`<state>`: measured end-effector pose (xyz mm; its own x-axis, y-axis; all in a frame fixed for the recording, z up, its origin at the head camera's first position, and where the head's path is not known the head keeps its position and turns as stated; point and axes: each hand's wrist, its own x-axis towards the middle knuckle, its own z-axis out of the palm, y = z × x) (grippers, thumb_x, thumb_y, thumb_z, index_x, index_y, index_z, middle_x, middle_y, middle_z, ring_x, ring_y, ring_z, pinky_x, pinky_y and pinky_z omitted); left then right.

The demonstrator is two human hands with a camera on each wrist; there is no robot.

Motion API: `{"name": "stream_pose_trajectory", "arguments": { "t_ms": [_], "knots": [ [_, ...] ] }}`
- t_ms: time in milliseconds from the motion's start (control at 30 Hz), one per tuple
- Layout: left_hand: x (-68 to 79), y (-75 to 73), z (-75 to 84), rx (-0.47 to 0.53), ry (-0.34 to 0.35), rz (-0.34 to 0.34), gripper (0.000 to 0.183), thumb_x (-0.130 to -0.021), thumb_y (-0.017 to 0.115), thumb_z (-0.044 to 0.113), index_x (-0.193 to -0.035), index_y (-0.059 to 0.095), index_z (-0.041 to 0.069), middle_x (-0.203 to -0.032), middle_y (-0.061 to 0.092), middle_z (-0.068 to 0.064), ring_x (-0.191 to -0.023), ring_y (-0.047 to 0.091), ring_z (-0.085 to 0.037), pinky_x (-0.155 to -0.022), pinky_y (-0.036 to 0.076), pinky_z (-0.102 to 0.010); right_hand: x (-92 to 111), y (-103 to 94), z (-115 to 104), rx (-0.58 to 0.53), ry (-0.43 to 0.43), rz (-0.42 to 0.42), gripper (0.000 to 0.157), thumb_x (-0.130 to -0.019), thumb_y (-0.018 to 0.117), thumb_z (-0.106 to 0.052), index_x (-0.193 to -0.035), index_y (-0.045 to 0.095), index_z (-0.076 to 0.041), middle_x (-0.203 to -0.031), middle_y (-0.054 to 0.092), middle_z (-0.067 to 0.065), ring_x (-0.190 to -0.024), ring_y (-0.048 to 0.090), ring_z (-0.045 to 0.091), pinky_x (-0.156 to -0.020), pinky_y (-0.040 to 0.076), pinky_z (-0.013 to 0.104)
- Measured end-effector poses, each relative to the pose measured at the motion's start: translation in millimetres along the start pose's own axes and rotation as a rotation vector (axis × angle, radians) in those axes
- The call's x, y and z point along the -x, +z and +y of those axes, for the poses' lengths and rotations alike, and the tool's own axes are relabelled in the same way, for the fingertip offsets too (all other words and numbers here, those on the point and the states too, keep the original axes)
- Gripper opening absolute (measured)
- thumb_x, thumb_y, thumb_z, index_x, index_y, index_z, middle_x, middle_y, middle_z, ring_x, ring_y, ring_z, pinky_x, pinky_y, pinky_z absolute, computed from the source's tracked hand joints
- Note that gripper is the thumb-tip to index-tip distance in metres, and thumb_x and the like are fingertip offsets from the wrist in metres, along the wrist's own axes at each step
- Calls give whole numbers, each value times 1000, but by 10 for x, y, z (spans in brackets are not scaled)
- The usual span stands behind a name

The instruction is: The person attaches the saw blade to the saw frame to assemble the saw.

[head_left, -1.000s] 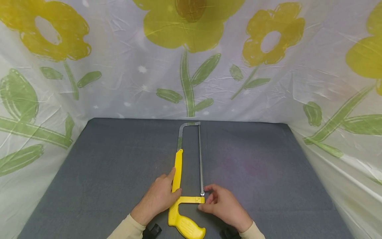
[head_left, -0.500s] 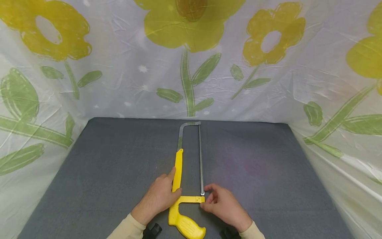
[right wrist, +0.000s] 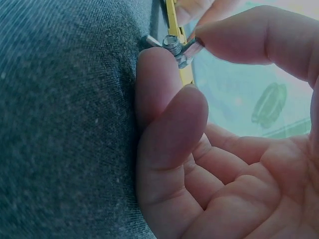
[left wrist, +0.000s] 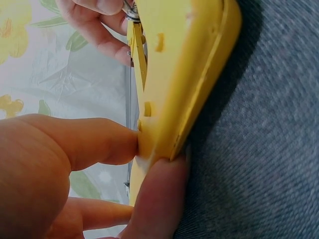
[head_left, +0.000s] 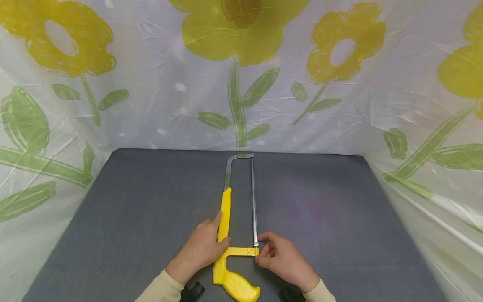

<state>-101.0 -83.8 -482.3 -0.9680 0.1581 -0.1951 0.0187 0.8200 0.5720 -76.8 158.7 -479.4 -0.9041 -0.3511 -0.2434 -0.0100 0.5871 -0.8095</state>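
A hacksaw (head_left: 225, 209) with a yellow frame lies on the dark grey cloth, its yellow handle (head_left: 240, 287) towards me and its blade (head_left: 254, 201) on the right. My left hand (head_left: 201, 243) grips the frame just above the handle, thumb and fingers on either side of the yellow bar in the left wrist view. At the near end of the blade, my right hand (head_left: 281, 258) pinches a metal wing nut (right wrist: 189, 49). The right wrist view shows a threaded bolt end (right wrist: 171, 44) between its wings. My remaining right fingers are curled beneath.
Grey cloth (head_left: 132, 201) covers the table under the saw. A white curtain (head_left: 151, 126) printed with yellow flowers hangs behind and on both sides. Dark wrist gear (head_left: 193, 291) shows beside the left sleeve.
My right thumb has shifted slightly to the right along the near end of the saw. The left hand and the hacksaw stay in place.
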Motion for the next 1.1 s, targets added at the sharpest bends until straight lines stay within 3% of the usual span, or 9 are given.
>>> {"name": "stream_pose_trajectory", "arguments": {
  "t_ms": [233, 1100],
  "knots": [
    [2, -6, 5, 9, -4, -4, 83, -85, 73, 27, -155, 36, 2, -101, 62, -14, -61, 49, -15, -50, 40, -28, 10, -14, 1, 8, -34, 4, 44, -79, 72, -12, -121, 62, -6, -78, 65, -4, -63, 57, 8, -58, 44, 23],
    [8, -14, 2, 22, 3, -7, 83, -86, 73, 27, -155, 36, 2, -108, 63, -18, -60, 50, -15, -49, 40, -29, 14, 9, 46, 25, -67, 31, 38, -82, 73, -8, -118, 61, -8, -75, 62, -4, -59, 54, 4, -56, 44, 22]
  ]
}}
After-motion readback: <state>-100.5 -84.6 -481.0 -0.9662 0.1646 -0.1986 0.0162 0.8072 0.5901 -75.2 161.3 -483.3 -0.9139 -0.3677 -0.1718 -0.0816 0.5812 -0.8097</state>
